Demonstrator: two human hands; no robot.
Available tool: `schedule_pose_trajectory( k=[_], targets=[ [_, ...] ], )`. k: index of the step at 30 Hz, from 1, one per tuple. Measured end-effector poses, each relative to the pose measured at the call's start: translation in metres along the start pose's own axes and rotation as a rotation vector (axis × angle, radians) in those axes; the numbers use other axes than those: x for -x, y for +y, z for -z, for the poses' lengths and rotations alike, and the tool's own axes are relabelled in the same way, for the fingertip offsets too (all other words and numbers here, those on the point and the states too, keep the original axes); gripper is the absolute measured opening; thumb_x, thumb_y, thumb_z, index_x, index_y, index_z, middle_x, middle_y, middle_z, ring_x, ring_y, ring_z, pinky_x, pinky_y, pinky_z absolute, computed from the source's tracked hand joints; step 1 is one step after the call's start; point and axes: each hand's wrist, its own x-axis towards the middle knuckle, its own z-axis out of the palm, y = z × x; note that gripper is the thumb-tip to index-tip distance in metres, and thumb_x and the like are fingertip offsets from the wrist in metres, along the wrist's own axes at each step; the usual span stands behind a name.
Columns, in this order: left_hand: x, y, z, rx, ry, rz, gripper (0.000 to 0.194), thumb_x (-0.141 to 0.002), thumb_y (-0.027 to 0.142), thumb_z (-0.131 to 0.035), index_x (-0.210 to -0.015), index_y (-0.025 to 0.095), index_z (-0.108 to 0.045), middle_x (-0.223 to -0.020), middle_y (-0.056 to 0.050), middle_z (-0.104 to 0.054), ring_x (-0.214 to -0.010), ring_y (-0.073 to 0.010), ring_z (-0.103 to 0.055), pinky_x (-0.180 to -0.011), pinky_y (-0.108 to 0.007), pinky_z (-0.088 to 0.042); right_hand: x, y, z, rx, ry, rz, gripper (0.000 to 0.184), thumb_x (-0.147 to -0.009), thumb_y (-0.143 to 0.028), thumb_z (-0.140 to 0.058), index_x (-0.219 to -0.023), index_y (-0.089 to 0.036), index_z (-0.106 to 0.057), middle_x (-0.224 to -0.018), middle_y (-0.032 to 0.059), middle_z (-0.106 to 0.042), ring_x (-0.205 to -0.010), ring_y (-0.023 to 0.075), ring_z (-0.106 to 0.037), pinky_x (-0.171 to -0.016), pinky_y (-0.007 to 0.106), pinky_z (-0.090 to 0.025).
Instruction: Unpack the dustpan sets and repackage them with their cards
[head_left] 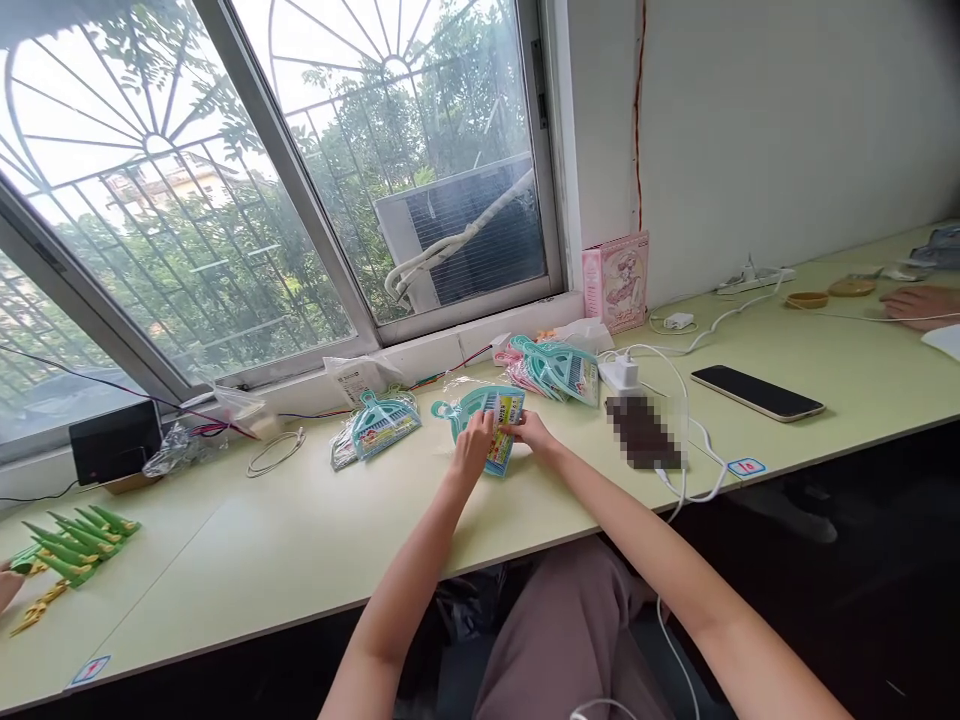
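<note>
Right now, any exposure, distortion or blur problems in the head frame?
Head view: sky blows out white, space under the table sinks near black; edges look stretched, wide-angle style; a mosaic hides the dark item; left hand and right hand fairly sharp, small print on the teal packet unreadable.

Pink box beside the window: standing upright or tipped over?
Upright: the pink box stands on end, taller than wide, with the printed figure on its front head-up.
</note>
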Motion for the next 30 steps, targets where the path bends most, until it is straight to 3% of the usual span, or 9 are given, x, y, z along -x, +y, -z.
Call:
schedule_pose_trajectory(
  k=[3,9,15,24,27,30],
  targets=[
    [0.003,0.002,0.001,-0.011,-0.019,-0.052,0.033,-0.098,0.011,-0.042,-0.127,0.022,-0.054,-0.113,-0.012,-0.060,-0.100,-0.0219,-0.065,-0.067,-0.025,-0.053,-0.003,0.001,0.003,0.019,0.032,0.008,0.034,-0.053,-0.004,-0.085,-0.079,-0.016,-0.067,-0.071,0.0002,-0.071,-0.068,0.0162,-0.069,-0.061,0.027,-0.060],
    [0.002,-0.011,-0.014,-0.027,0.058,-0.133,0.025,-0.093,0.004,-0.044,-0.106,0.017,-0.060,-0.115,-0.013,-0.058,-0.104,-0.0218,-0.064,-0.066,-0.023,-0.055,-0.011,0.003,0.006,0.018,0.058,0.021,0.036,-0.048,-0.011,-0.088,-0.076,-0.017,-0.065,-0.072,0.0026,-0.073,-0.069,0.0197,-0.070,-0.064,0.033,-0.062],
    [0.000,-0.015,-0.026,-0.035,0.130,-0.314,0.045,-0.088,-0.001,-0.045,-0.129,0.018,-0.050,-0.116,-0.013,-0.060,-0.101,-0.0225,-0.066,-0.065,-0.025,-0.055,-0.013,0.002,0.010,0.010,0.101,0.044,0.035,-0.048,-0.013,-0.086,-0.075,-0.016,-0.065,-0.073,0.0024,-0.073,-0.070,0.0200,-0.070,-0.067,0.034,-0.061],
    [-0.001,-0.010,-0.046,0.075,0.287,-0.452,0.033,-0.095,0.009,-0.041,-0.123,0.019,-0.053,-0.105,-0.010,-0.062,-0.091,-0.0200,-0.067,-0.066,-0.027,-0.057,-0.015,0.008,0.013,0.029,-0.037,0.036,0.038,-0.044,-0.016,-0.084,-0.080,-0.015,-0.069,-0.076,0.0044,-0.074,-0.074,0.0223,-0.070,-0.075,0.038,-0.059],
    [-0.001,-0.007,-0.050,0.270,0.395,-0.410,0.031,-0.096,0.013,-0.041,-0.124,0.020,-0.053,-0.107,-0.011,-0.062,-0.094,-0.0203,-0.067,-0.069,-0.028,-0.057,-0.015,0.007,0.017,-0.067,0.002,0.099,0.042,-0.044,-0.019,-0.086,-0.082,-0.016,-0.069,-0.081,0.0050,-0.075,-0.079,0.0227,-0.071,-0.080,0.039,-0.059],
    [-0.001,-0.007,-0.050,0.579,0.562,-0.245,0.030,-0.097,0.025,-0.047,-0.127,0.023,-0.049,-0.120,-0.014,-0.058,-0.100,-0.0217,-0.065,-0.075,-0.033,-0.058,-0.017,0.002,0.024,-0.187,0.105,0.161,0.041,-0.047,-0.020,-0.087,-0.083,-0.019,-0.067,-0.086,0.0036,-0.075,-0.084,0.0225,-0.071,-0.080,0.038,-0.061]
  ],
)
